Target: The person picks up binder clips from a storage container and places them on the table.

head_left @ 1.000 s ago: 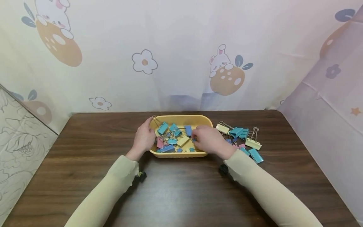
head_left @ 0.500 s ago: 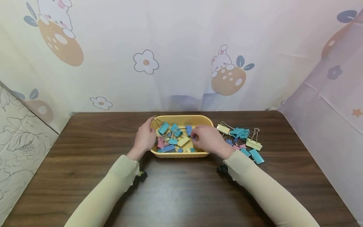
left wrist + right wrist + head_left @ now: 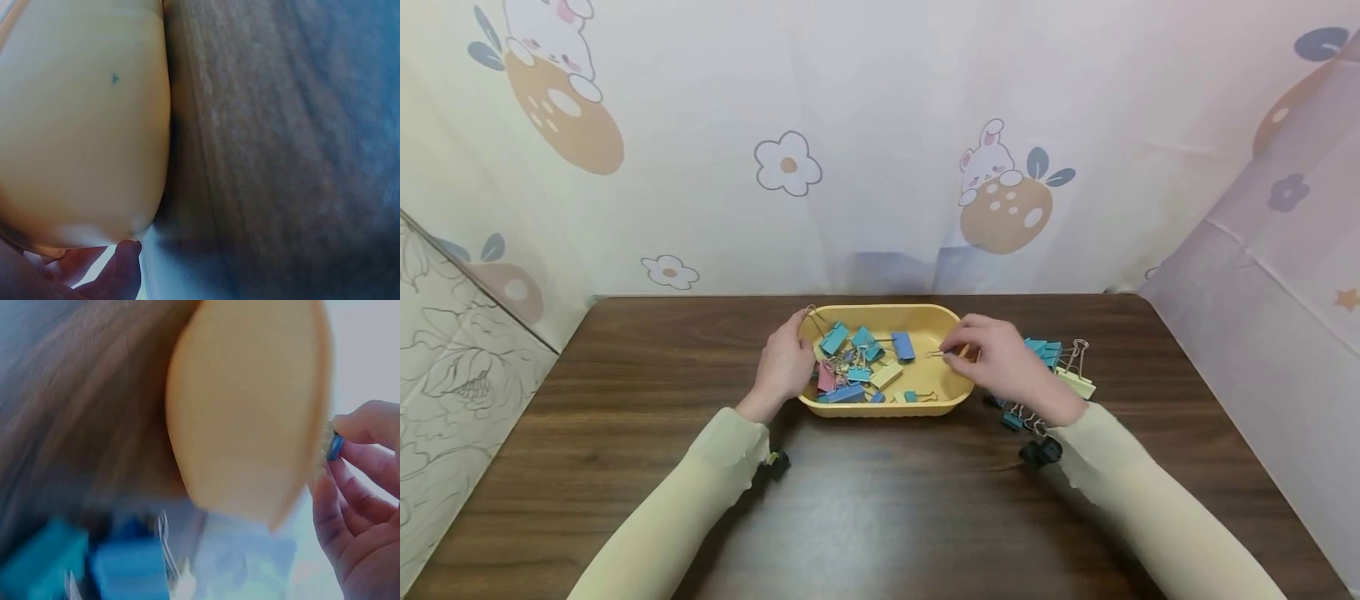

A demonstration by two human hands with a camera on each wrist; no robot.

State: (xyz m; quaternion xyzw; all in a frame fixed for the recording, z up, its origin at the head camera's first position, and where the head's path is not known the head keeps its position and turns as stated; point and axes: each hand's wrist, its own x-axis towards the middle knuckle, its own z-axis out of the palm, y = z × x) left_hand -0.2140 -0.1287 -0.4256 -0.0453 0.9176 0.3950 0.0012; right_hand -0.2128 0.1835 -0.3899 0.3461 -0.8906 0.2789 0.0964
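A yellow plastic tray (image 3: pixel 880 410) sits at the far side of the table, with binder clips in teal, blue, pink and yellow bunched towards its left. My left hand (image 3: pixel 784 362) grips the tray's left end; in the left wrist view its fingertips (image 3: pixel 128 256) touch the outer wall. Above the tray's right end, my right hand (image 3: pixel 996 357) pinches a small blue binder clip (image 3: pixel 335 447) between thumb and fingers. That clip's wire handles (image 3: pixel 934 353) point left, over the tray floor. A blue clip (image 3: pixel 903 346) and a yellow clip (image 3: pixel 887 374) lie inside the tray.
Right of the tray lies a pile of binder clips, partly hidden by the right hand and forearm; a pale yellow one (image 3: pixel 1076 383) shows at its edge. The dark wooden table (image 3: pixel 880 508) ends at a patterned curtain (image 3: pixel 880 167) behind.
My right hand has risen from among the clips and shifted right to the tray's right end, holding the small blue binder clip. The left hand has kept its place on the tray.
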